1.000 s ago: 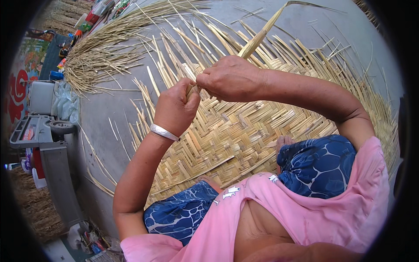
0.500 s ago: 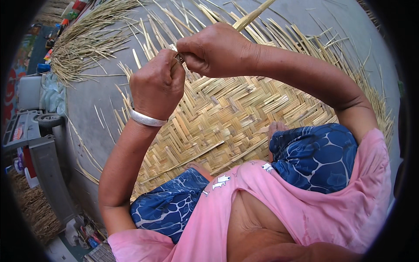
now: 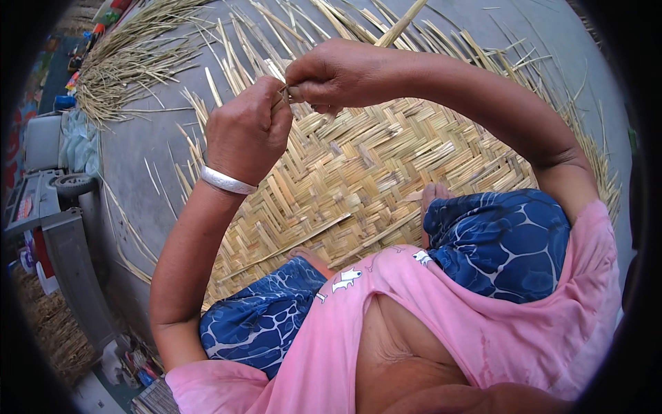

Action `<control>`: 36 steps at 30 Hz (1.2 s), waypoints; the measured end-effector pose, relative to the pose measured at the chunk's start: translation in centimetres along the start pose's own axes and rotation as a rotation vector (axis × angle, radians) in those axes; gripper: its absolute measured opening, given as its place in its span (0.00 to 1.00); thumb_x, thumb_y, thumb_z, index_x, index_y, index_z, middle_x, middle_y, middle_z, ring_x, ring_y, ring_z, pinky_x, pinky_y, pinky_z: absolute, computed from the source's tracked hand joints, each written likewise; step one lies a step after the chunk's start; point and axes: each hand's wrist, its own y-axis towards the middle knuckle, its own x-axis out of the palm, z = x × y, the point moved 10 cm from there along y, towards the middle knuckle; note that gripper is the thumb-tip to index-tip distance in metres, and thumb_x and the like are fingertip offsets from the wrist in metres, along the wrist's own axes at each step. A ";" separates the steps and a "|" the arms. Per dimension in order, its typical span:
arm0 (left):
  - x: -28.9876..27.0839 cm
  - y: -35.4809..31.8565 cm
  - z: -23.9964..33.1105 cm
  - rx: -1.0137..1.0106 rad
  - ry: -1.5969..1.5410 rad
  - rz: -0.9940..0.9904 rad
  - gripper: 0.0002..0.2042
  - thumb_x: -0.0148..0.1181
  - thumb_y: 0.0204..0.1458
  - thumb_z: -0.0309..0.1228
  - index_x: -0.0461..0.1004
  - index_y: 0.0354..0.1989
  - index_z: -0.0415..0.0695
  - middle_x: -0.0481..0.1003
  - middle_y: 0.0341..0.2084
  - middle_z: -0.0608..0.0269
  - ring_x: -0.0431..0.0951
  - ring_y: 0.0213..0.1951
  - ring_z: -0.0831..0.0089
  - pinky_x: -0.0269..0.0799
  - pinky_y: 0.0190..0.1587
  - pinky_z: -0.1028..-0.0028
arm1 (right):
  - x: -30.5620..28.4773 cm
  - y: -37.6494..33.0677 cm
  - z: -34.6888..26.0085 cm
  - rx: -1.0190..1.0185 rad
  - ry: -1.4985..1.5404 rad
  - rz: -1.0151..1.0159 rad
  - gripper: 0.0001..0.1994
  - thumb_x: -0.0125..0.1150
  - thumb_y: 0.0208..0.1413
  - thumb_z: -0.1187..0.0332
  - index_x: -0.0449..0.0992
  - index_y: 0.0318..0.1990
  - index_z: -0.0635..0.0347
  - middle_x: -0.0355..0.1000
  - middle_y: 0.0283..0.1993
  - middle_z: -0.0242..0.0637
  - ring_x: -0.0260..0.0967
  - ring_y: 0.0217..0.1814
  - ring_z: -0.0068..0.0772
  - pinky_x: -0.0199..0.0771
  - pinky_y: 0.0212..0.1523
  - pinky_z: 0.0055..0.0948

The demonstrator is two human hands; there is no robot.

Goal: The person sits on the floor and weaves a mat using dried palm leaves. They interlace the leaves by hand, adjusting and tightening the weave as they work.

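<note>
My left hand [image 3: 245, 127], with a silver bangle [image 3: 227, 181] at its wrist, is closed with thumb and fingers pressed together. Close beside it, my right hand [image 3: 338, 72] is closed too, thumb toward the left hand. A thin dark strip [image 3: 284, 90] shows in the small gap, pinched between both hands; most of it is hidden by the fingers. Both hands are raised over the far left part of a woven mat [image 3: 372, 169] of flat straw-coloured strips in a zigzag pattern. Behind the right hand, a wider pale stalk [image 3: 401, 24] slants up; its lower end is hidden.
Loose strip ends [image 3: 476, 52] fan out from the mat's far edge. A heap of dry stalks [image 3: 134, 65] lies at the far left on the grey floor [image 3: 134, 155]. A grey wheeled cart [image 3: 76, 255] stands left. My bent knees in blue patterned trousers [image 3: 507, 241] flank the mat's near side.
My right hand has turned slightly, with its fingertips and a pale bit below it now showing. The hands stay close together. The whole view has shifted a little.
</note>
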 end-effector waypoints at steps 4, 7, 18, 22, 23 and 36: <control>0.2 -0.4 -0.1 -0.057 -0.029 -0.032 0.03 0.56 0.46 0.26 0.70 0.30 0.43 0.71 0.17 0.55 0.74 0.20 0.56 0.69 0.24 0.65 | -0.3 -0.5 -1.0 -0.130 -0.174 0.111 0.10 0.53 0.56 0.68 0.73 0.43 0.62 0.72 0.25 0.38 0.73 0.27 0.31 0.72 0.30 0.31; -0.4 0.0 -0.5 -0.121 -0.084 0.003 0.03 0.56 0.46 0.27 0.70 0.29 0.43 0.71 0.15 0.56 0.74 0.19 0.60 0.69 0.23 0.66 | -1.3 -1.3 -3.3 -0.299 -0.541 0.331 0.07 0.56 0.51 0.70 0.73 0.37 0.60 0.72 0.25 0.38 0.73 0.26 0.34 0.71 0.27 0.33; 2.5 -1.7 -3.3 -0.745 -1.147 -0.155 0.07 0.52 0.56 0.31 0.71 0.33 0.39 0.71 0.19 0.69 0.68 0.18 0.85 0.62 0.18 0.85 | -1.7 -3.9 -7.3 -0.650 -0.826 0.572 0.04 0.54 0.43 0.69 0.68 0.23 0.57 0.67 0.18 0.34 0.71 0.22 0.35 0.70 0.23 0.33; 3.5 -2.3 -3.2 -0.790 -1.184 -0.243 0.07 0.52 0.56 0.31 0.71 0.32 0.40 0.72 0.21 0.68 0.69 0.18 0.85 0.64 0.19 0.85 | -0.8 -3.6 -6.7 -0.626 -0.834 0.529 0.04 0.57 0.47 0.69 0.70 0.28 0.56 0.69 0.21 0.36 0.71 0.24 0.38 0.70 0.25 0.35; 3.9 -2.5 -3.5 -0.783 -1.143 -0.248 0.07 0.51 0.57 0.31 0.71 0.32 0.40 0.72 0.21 0.68 0.69 0.18 0.85 0.64 0.19 0.85 | -0.5 -3.2 -6.0 -0.582 -0.818 0.502 0.04 0.58 0.49 0.69 0.71 0.31 0.56 0.70 0.23 0.37 0.72 0.25 0.40 0.70 0.26 0.36; -0.4 -0.5 0.0 -0.093 -0.038 -0.064 0.03 0.55 0.48 0.27 0.70 0.28 0.42 0.71 0.17 0.55 0.73 0.19 0.58 0.68 0.23 0.69 | 0.1 -1.3 -3.4 -0.364 -0.735 0.319 0.06 0.59 0.49 0.69 0.74 0.35 0.57 0.75 0.29 0.38 0.75 0.31 0.38 0.73 0.32 0.37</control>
